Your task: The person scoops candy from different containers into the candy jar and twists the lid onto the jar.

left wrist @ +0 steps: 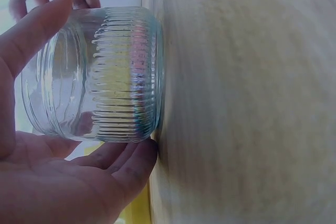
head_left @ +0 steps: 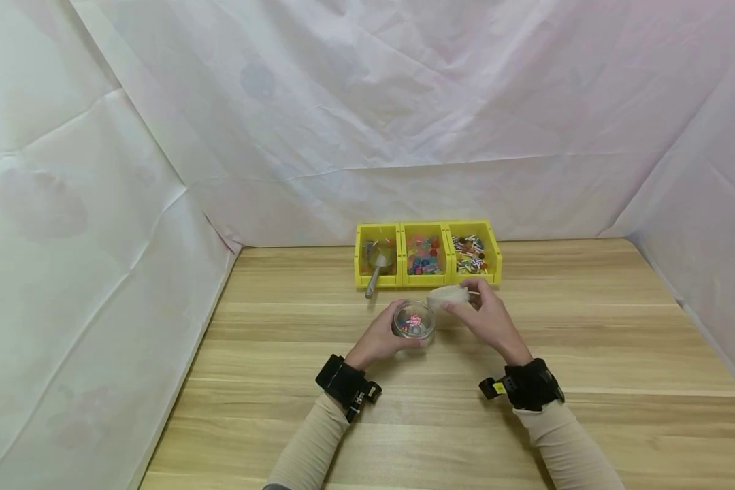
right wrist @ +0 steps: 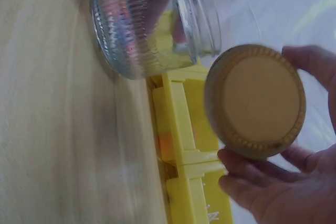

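Observation:
On the wooden table stands an uncovered ribbed glass jar with small colourful candy-like pieces lying at its bottom. My left hand grips the jar, thumb on one side and fingers round the other. Just right of the jar's mouth, my right hand pinches a round, pale lid by its edge, tilted and apart from the jar. In the right wrist view, a flat side of the lid with a ridged rim faces the camera.
Behind the hands, a yellow bin with three compartments holds small colourful pieces. A metal scoop leans out of its left compartment, handle toward me. White cloth walls enclose the table at the back and sides.

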{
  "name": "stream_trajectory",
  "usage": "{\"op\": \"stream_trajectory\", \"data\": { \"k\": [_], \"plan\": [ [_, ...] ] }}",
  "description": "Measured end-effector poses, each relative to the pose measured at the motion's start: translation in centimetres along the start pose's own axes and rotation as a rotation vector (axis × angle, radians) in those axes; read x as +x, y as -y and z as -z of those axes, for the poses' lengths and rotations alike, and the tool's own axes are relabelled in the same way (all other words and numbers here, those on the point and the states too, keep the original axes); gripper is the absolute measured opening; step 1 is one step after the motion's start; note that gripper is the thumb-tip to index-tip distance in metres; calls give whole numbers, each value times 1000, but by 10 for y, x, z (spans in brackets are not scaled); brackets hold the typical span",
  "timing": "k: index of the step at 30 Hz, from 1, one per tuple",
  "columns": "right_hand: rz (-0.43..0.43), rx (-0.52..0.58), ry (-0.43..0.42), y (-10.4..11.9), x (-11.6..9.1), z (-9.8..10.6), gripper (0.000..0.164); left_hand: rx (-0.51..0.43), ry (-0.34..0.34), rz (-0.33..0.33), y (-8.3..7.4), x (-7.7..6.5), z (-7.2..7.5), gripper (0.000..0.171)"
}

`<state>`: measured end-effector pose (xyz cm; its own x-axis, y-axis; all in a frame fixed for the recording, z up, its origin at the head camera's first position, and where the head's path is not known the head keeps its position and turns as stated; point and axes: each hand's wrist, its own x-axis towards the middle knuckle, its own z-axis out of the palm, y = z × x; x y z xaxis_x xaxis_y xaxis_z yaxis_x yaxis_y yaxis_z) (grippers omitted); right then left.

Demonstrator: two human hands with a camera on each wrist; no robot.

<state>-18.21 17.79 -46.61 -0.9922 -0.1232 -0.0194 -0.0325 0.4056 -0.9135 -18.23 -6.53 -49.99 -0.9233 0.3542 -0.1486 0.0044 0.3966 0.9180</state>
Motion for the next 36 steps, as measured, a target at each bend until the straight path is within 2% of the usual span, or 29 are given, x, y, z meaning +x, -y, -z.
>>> {"op": "stream_trajectory", "data": {
  "k": [4, 7, 14, 25, 36],
  "plan": [
    [33, 63, 46, 1, -1, -8, 65, -4, 9, -6, 0, 0, 1, 92],
    [67, 74, 65, 0, -2, -13, 68, -10, 17, -11, 0, 0, 1, 90],
    [147, -5, 87, 0, 0, -21, 81, 0, 23, -16, 0, 1, 1, 91],
    [162, -43, 105, 2, -1, -26, 86, 4, 36, -26, 0, 1, 2, 90],
    [215, -2, 132, 0, -2, -36, 87, -11, 38, -49, 1, 1, 2, 90]
  ]
}}
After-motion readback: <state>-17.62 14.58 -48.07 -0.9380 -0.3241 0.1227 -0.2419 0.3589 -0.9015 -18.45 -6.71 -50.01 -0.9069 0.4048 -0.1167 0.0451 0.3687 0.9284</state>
